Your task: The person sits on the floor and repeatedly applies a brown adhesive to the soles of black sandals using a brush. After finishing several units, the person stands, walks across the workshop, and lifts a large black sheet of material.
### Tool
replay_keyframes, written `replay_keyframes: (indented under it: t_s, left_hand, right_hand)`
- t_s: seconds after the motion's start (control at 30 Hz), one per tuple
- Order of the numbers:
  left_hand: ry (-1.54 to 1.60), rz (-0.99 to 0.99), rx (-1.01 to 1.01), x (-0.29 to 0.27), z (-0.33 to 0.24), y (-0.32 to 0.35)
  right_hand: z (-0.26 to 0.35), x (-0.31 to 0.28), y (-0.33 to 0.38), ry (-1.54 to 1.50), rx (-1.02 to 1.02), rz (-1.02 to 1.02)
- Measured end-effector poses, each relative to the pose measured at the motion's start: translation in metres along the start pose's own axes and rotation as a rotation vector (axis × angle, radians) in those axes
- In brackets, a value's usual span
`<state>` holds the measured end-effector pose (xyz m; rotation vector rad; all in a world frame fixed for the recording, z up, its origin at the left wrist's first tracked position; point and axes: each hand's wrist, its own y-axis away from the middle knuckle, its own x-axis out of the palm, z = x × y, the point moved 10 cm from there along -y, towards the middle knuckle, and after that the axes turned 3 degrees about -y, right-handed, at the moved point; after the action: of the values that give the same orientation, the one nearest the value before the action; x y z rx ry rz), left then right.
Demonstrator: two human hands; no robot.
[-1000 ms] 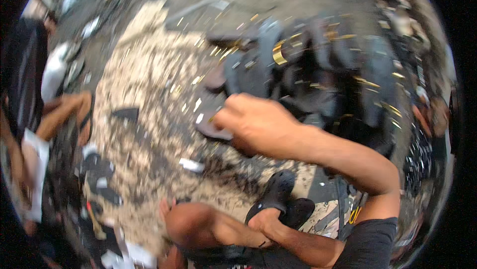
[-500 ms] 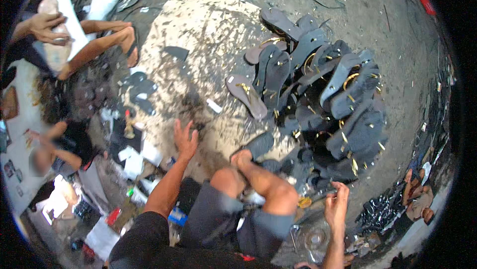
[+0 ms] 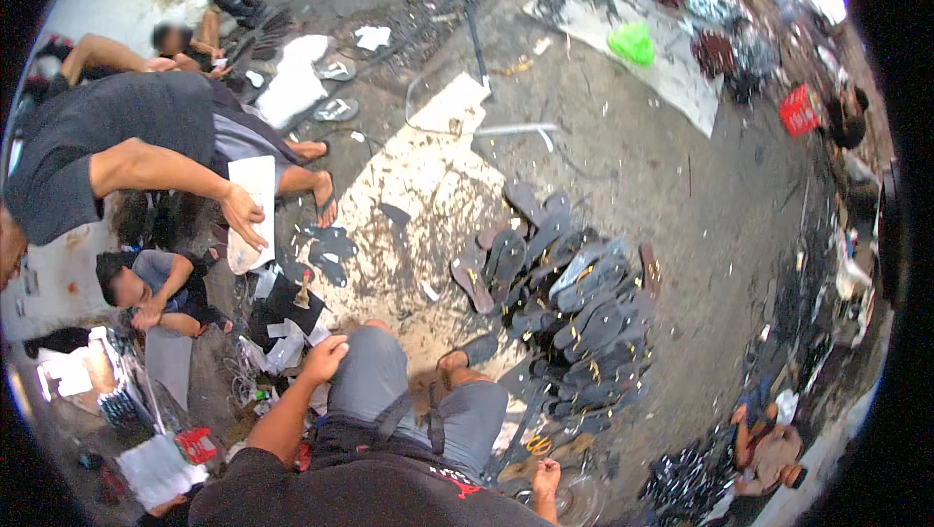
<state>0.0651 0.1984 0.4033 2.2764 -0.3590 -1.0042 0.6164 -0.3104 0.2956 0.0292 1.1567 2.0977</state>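
My left hand (image 3: 325,360) is curled into a loose fist beside my left knee, with nothing visible in it. Low on the right, my right hand (image 3: 547,478) has its fingers bent together; whatever they might hold is too small to make out. Just beyond it lie yellow-handled scissors (image 3: 538,445), apart from the hand. A clear round dish (image 3: 582,500) is beside my right hand. Ahead and to the right rises a heap of dark flip-flops (image 3: 574,308) with gold-coloured bits on them. One brownish flip-flop (image 3: 472,282) lies at the heap's left edge.
A stained pale sheet (image 3: 418,177) covers the floor ahead. At left a person bends over, one hand on a white board (image 3: 255,186); another crouches below. A seated person (image 3: 773,439) is at lower right, beside a dark pile (image 3: 686,478). A red box (image 3: 800,110) stands far right.
The view has tilted up and shows more floor ahead. My left hand, earlier spread over the sheet, is now closed by my knee. My right hand stays low on the right, fingers bent.
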Motion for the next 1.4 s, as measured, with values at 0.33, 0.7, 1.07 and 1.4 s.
replay_keyframes:
  t_s: [0.33, 0.7, 1.07, 1.4]
  left_hand:
    - [-0.304, 0.28, -0.247, -0.067, 0.078, -0.071]
    - [0.107, -0.157, 0.293, -0.231, -0.31, -0.415]
    - [-0.32, -0.01, 0.356, -0.205, -0.47, -0.543]
    - [-0.163, 0.149, 0.024, -0.147, -0.684, -0.645]
  right_hand:
    - [0.383, 0.018, -0.182, 0.116, -0.351, -0.207]
    - [0.478, 0.31, -0.065, 0.266, -0.178, -0.076]
    - [0.53, 0.359, -0.135, -0.277, 0.239, -0.271]
    - [0.802, 0.27, -0.378, -0.486, -0.064, -0.202]
